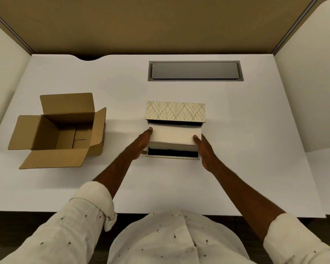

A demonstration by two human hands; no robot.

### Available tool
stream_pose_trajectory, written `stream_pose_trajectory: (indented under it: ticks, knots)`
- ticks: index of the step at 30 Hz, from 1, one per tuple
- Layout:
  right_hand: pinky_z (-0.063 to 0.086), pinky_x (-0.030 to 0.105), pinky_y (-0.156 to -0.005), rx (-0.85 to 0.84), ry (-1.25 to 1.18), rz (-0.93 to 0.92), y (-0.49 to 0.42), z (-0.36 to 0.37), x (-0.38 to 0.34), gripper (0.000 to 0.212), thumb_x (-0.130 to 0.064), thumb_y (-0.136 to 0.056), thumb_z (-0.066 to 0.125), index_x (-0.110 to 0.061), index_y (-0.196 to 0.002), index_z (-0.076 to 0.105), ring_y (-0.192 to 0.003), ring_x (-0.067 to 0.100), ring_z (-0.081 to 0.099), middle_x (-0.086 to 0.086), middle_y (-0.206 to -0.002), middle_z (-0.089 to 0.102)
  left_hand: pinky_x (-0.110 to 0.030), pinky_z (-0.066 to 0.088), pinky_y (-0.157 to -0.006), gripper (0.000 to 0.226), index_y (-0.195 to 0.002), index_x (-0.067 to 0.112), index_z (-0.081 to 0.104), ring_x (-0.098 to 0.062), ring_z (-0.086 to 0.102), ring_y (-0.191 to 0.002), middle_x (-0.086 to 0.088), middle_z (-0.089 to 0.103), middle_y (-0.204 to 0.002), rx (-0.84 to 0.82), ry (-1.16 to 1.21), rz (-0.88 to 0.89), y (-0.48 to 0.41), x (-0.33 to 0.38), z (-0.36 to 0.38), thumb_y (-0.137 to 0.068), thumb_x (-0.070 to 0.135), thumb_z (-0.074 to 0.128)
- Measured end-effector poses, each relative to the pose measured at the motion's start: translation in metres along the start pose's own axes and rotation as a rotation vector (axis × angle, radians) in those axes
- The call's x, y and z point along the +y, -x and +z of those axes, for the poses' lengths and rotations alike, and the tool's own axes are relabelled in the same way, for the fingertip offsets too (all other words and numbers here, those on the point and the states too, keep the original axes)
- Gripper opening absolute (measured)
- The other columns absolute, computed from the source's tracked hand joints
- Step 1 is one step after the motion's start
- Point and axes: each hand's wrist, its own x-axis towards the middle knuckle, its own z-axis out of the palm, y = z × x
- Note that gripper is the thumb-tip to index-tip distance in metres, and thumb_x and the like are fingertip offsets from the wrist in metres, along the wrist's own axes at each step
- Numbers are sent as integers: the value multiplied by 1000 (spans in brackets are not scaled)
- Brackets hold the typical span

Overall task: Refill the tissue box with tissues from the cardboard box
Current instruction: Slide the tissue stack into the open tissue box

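Note:
The tissue box [174,111] stands mid-table with its leaf-patterned lid swung open toward the back, dark interior showing. A white stack of tissues [172,135] hovers over the box's opening, partly lowered in. My left hand [142,143] grips the stack's left end and my right hand [204,149] grips its right end. The brown cardboard box [59,130] sits to the left with all flaps open, and its inside looks empty.
A grey cable hatch [195,71] is set flush into the white table [255,130] behind the tissue box. White side panels rise at both ends of the table and a tan partition stands at the back.

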Motion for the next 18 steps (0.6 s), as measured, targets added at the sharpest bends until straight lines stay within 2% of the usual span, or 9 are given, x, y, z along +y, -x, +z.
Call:
stream_pose_trajectory:
  ticks: [10, 12, 13, 14, 15, 18]
  knots:
    - [22, 45, -127, 5, -12, 3, 2, -1, -3, 64, -39, -106, 46, -18, -161, 21, -153, 24, 26, 2, -167, 27, -50, 36, -114, 71, -156, 19, 20, -30, 27, -147, -8, 24, -163, -36, -39, 62, 9, 0, -1, -100, 61, 29]
    - [28, 42, -123, 27, -26, 4, 3, -5, -4, 62, -40, -104, 51, -16, -157, 30, -148, 23, 32, 2, -160, 35, -47, 33, -117, 72, -157, 20, 20, -27, 28, -147, -7, 25, -163, -42, -27, 105, 15, -5, -3, -100, 62, 29]
    - [31, 38, -118, 52, -18, -9, 3, -8, -4, 56, -41, -103, 53, -16, -150, 38, -142, 22, 37, 3, -150, 41, -47, 30, -119, 72, -157, 20, 19, -25, 28, -148, -5, 24, -164, -28, -36, 141, 19, -10, -3, -99, 62, 30]
    - [33, 35, -111, 88, -7, -31, 4, -11, -3, 50, -42, -101, 56, -16, -142, 43, -135, 21, 40, 4, -142, 45, -47, 26, -121, 72, -157, 19, 20, -24, 28, -148, -5, 24, -164, 5, -63, 194, 24, -17, -4, -99, 61, 31]
    - [34, 33, -109, 145, 1, -64, 7, -14, -2, 51, -42, -100, 58, -16, -142, 45, -134, 20, 42, 3, -141, 47, -45, 26, -121, 70, -156, 19, 25, -23, 30, -147, -5, 28, -163, 65, -98, 266, 30, -27, -3, -99, 59, 34]
    - [43, 37, -112, 399, 63, -272, 18, -25, -5, 47, -32, -99, 64, -12, -139, 52, -132, 23, 51, 6, -141, 57, -29, 43, -106, 47, -143, 21, 47, -15, 51, -130, -1, 53, -144, 350, -178, 608, 59, -61, 6, -102, 42, 48]
